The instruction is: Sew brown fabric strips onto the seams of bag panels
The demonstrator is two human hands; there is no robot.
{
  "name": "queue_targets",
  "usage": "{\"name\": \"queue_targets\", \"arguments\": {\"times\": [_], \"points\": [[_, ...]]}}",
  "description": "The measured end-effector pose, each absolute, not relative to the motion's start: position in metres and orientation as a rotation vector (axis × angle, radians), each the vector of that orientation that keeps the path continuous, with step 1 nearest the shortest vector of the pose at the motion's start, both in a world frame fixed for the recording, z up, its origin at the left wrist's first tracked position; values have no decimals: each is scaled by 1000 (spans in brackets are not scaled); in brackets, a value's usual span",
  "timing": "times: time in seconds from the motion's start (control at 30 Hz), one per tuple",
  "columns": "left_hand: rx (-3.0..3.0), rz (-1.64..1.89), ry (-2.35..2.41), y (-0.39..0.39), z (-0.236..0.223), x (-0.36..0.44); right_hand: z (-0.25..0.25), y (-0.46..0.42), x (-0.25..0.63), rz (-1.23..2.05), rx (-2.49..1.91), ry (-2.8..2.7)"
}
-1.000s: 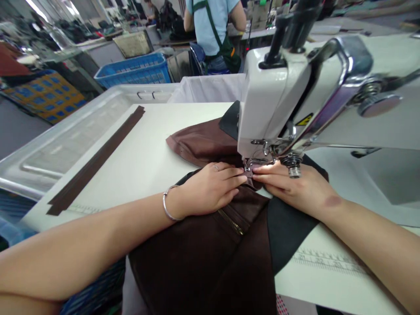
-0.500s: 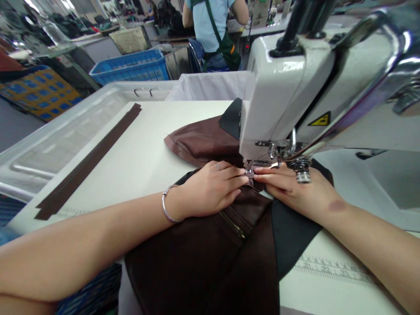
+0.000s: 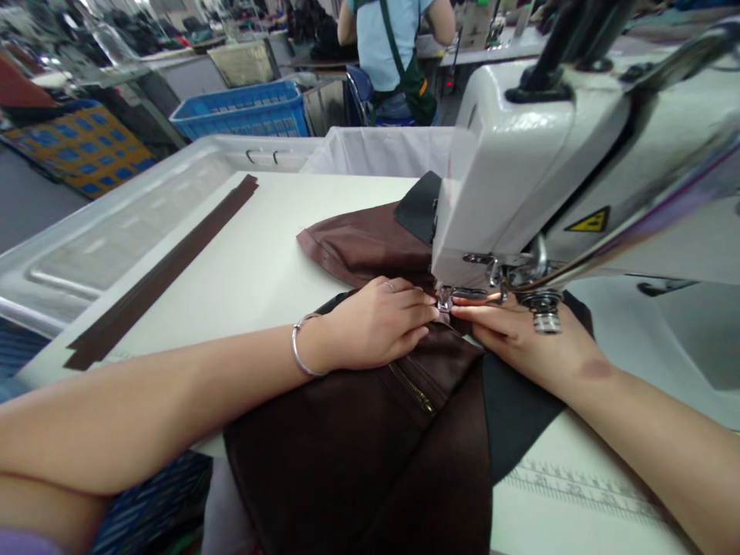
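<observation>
A dark brown leather piece (image 3: 347, 455) with a brass zipper (image 3: 413, 389) lies under the white sewing machine head (image 3: 509, 169). My left hand (image 3: 378, 320), wearing a ring and a silver bangle, rests on the leather, fingers stretched toward the left side of the metal presser foot (image 3: 444, 299). From the right, my right hand (image 3: 526, 327) lies with extended fingers reaching the foot's other side. Both sets of fingertips press the material there. The needle point and the seam are hard to make out. A reddish-brown leather part (image 3: 358, 243) spreads behind my left hand.
Dark brown strips (image 3: 167, 270) lie on the white table (image 3: 277, 208) at left. A printed ruler (image 3: 578, 489) runs along its front right. Beyond stand a clear plastic tray (image 3: 109, 231), a white-lined bin (image 3: 381, 150), a blue basket (image 3: 243, 112) and a seated person (image 3: 387, 46).
The view has shifted slightly, so the machine and the table sit a little further right. My hands stay beside the presser foot, with little visible movement of the leather.
</observation>
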State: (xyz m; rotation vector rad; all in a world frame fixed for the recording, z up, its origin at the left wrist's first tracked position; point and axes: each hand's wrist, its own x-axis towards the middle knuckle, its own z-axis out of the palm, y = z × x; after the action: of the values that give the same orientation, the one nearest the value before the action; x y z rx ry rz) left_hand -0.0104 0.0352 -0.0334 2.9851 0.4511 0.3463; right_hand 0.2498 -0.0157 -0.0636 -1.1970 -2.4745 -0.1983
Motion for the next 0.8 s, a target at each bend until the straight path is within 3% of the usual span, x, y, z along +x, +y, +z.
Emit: {"name": "queue_targets", "arguments": {"times": [0.8], "points": [[2946, 360, 508, 36, -36, -7, -61, -11, 242, -261, -1244, -2400]]}}
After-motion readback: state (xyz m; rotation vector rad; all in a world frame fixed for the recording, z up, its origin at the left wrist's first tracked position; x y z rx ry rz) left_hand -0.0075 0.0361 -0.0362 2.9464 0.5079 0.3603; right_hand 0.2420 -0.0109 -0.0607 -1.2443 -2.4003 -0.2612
